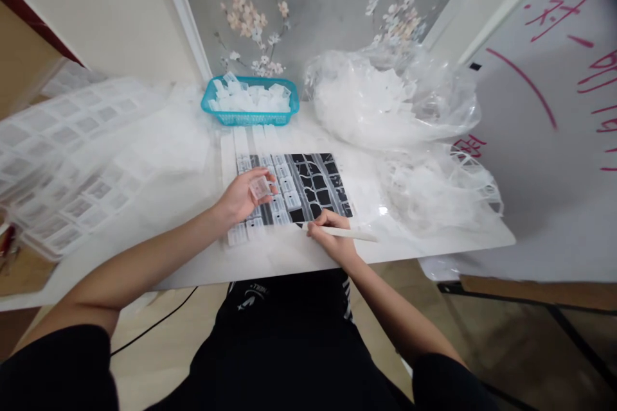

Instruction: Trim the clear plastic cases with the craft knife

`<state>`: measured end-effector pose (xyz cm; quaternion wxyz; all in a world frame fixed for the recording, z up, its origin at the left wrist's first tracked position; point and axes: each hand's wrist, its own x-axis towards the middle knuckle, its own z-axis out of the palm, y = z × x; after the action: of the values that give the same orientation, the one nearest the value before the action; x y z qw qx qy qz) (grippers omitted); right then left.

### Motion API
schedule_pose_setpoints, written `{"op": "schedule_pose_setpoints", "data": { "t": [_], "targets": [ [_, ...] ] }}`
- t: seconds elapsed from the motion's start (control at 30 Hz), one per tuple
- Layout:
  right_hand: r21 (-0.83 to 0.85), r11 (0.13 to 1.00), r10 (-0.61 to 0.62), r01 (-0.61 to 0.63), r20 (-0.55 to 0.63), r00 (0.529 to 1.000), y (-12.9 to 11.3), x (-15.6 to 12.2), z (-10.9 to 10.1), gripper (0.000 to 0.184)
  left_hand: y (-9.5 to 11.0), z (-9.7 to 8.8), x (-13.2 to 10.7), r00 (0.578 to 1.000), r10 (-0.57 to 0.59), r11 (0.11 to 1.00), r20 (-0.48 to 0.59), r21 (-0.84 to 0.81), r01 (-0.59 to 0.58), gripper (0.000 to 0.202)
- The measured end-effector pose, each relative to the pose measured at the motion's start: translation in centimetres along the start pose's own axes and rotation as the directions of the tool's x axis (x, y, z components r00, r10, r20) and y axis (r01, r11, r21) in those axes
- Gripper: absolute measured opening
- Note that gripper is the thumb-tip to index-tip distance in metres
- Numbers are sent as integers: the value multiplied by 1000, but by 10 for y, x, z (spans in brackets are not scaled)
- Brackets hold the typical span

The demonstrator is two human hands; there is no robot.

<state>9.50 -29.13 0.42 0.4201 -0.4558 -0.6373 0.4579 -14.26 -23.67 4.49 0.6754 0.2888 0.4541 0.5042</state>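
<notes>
My left hand (245,196) holds a small clear plastic piece (260,187) between thumb and fingers, raised over the left part of a dark sheet (318,183). White lines divide that sheet into black patches. Rows of small translucent rectangular pieces (282,186) lie across its left half, some reaching past the near edge. My right hand (332,231) is closed round a slim white pen-like tool (357,233) with a dark pointed tip. This tip points left, close to the sheet's near edge; whether it touches anything I cannot tell.
A blue basket (249,117) full of clear pieces stands behind the sheet. Right of it sits a large clear plastic bag (390,99), with a heap of white plastic scraps (434,189) nearer. Sheets of clear compartments (81,135) spread over the left. A whiteboard (540,205) stands right.
</notes>
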Motion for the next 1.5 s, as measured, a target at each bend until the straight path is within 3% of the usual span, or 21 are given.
{"op": "schedule_pose_setpoints", "data": {
  "t": [0.07,0.1,0.17,0.23,0.3,0.4,0.5,0.57,0.63,0.67,0.7,0.77,0.8,0.87,0.9,0.97,1.03,1.13,1.23,1.33,1.5],
  "targets": [
    [-5,1000,29,-29,45,999,2,2,3,24,-6,1,-8,982,36,944,184,315,-93,19],
    [-15,999,34,-33,60,998,4,2,3,24,-8,1,-11,955,56,848,290,492,-199,19],
    [-34,999,34,-31,84,996,6,3,4,23,-13,0,-18,874,67,517,481,733,-443,21],
    [-48,998,30,-26,98,995,8,3,3,23,-18,-3,-23,791,37,175,610,776,-606,22],
    [-62,998,30,-24,104,994,8,4,3,23,-22,-5,-27,745,-12,-51,667,744,-666,25],
    [-92,995,40,-30,108,993,9,4,5,23,-27,-9,-29,707,-58,-220,705,682,-698,26],
    [-110,993,49,-37,107,993,9,5,8,23,-31,-10,-29,683,-61,-291,728,641,-710,27],
    [-125,992,45,-33,102,994,9,5,9,23,-35,-7,-30,680,-59,-300,730,637,-710,27],
    [-157,987,42,-25,102,994,9,7,9,23,-38,-4,-31,690,-32,-210,723,670,-712,23],
    [-176,984,39,-20,107,993,10,8,9,24,-39,-2,-30,718,22,-92,696,716,-692,19],
    [-192,981,37,-15,113,993,10,10,10,24,-39,-1,-29,775,122,97,620,770,-631,15],
    [-207,978,37,-11,125,991,11,12,11,26,-34,-2,-22,905,322,553,279,720,-419,21],
    [-205,979,39,-12,127,991,11,13,11,27,-28,-4,-16,930,359,713,79,619,-328,27],
    [-190,981,50,-25,123,991,11,14,12,27,-14,-10,-5,905,367,876,-214,406,-259,35],
    [-181,983,57,-35,118,991,10,14,13,28,-7,-14,0,885,366,909,-287,312,-275,36],
    [-152,987,67,-51,108,992,6,12,13,27,3,-20,5,871,342,940,-354,114,-323,28],
    [-98,993,70,-61,95,993,0,9,10,24,7,-20,3,880,322,936,-350,-24,-352,18],
    [5,996,93,-93,47,995,-9,7,2,20,3,-12,-8,904,348,937,-248,53,-346,18],
    [24,995,99,-98,-29,995,-11,11,-6,22,-2,1,-17,939,339,913,-53,258,-315,25],
    [-37,997,65,-67,-59,996,-5,21,-12,22,-5,11,-15,937,298,789,183,506,-349,24],
    [-128,988,82,-85,-34,996,12,32,-12,20,-15,22,4,850,237,414,470,743,-526,22]
  ]
}}
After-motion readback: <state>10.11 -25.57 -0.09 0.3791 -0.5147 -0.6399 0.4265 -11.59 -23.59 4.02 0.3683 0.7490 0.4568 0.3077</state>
